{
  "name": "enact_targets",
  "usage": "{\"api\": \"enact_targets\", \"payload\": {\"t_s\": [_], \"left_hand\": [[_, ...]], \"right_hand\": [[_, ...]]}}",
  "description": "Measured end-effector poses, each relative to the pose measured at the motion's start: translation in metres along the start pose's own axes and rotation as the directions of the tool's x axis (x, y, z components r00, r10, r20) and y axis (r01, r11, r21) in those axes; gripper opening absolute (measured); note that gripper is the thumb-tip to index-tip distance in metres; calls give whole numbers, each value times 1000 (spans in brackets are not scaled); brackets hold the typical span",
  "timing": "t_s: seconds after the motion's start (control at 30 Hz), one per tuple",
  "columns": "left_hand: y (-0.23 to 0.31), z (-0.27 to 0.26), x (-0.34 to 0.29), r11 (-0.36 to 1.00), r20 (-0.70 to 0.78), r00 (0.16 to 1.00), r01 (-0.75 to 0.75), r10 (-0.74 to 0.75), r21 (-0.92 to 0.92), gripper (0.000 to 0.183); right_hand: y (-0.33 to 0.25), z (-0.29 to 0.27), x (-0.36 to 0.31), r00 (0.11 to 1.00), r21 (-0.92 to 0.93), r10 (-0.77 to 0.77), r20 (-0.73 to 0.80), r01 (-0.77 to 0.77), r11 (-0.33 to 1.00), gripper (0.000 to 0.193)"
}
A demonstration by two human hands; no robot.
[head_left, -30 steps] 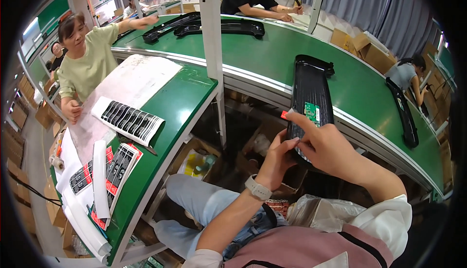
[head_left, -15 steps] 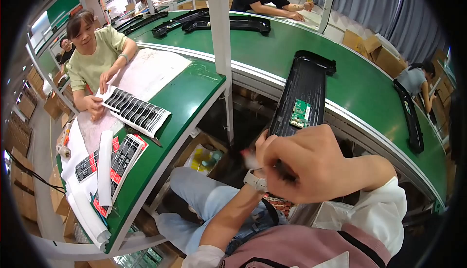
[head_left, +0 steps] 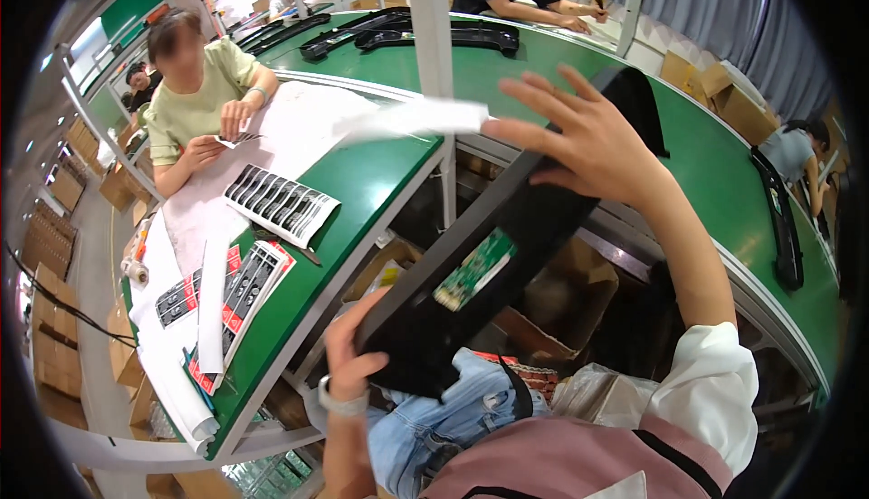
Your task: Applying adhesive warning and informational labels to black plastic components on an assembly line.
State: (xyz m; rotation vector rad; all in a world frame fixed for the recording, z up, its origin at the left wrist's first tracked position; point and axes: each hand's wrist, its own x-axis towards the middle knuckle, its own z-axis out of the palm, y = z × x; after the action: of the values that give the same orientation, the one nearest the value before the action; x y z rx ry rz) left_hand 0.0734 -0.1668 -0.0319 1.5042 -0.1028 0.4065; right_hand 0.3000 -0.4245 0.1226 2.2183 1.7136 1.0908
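A long black plastic housing (head_left: 534,228) is tilted across the space above my lap, its far end up over the green conveyor. A green circuit board (head_left: 475,270) sits on it. My left hand (head_left: 351,345) is closed around the housing's lower end, thumb on the near side. Over the upper part, my right hand (head_left: 597,142) has its fingers spread, the thumb near or touching the housing's edge. A blurred white strip (head_left: 412,119) extends left from its fingertips; whether it is held or only stuck there is unclear.
To the left, a green-topped table (head_left: 362,191) carries label sheets (head_left: 282,199) and white paper strips; a co-worker handles a small piece there. A white post (head_left: 434,38) stands ahead. The green conveyor (head_left: 706,182) bears more black housings (head_left: 777,218). A cardboard box (head_left: 579,300) stands below.
The housing has come off the conveyor's edge and tilted toward me. My right hand has moved up and forward and its fingers have spread. My left hand has shifted left on the lower end.
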Motion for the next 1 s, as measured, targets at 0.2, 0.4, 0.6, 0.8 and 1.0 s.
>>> {"api": "enact_targets", "payload": {"t_s": [0.2, 0.4, 0.6, 0.8, 1.0], "left_hand": [[80, -65, -89, 717, 71, 995, -100, 71, 690, 64], [105, -78, -187, 624, -323, 945, 223, 50, 749, 51], [37, -87, -220, 327, -438, 854, 344, 281, 880, 44], [8, -64, -220, 358, -436, 898, 387, 65, 850, 51], [-12, -68, -222, 514, -701, 706, 565, 104, 645, 18]], "right_hand": [[-79, -7, 10, 900, 152, -191, -392, 268, 951, 65], [-193, 54, 16, 854, 450, -71, -516, 340, 826, 49], [-265, 143, 21, 873, 623, -22, -486, 364, 692, 48], [-253, 97, 38, 938, 885, -296, -178, 284, 368, 51], [-288, 68, 45, 992, 984, 4, -128, 127, -122, 34]]}}
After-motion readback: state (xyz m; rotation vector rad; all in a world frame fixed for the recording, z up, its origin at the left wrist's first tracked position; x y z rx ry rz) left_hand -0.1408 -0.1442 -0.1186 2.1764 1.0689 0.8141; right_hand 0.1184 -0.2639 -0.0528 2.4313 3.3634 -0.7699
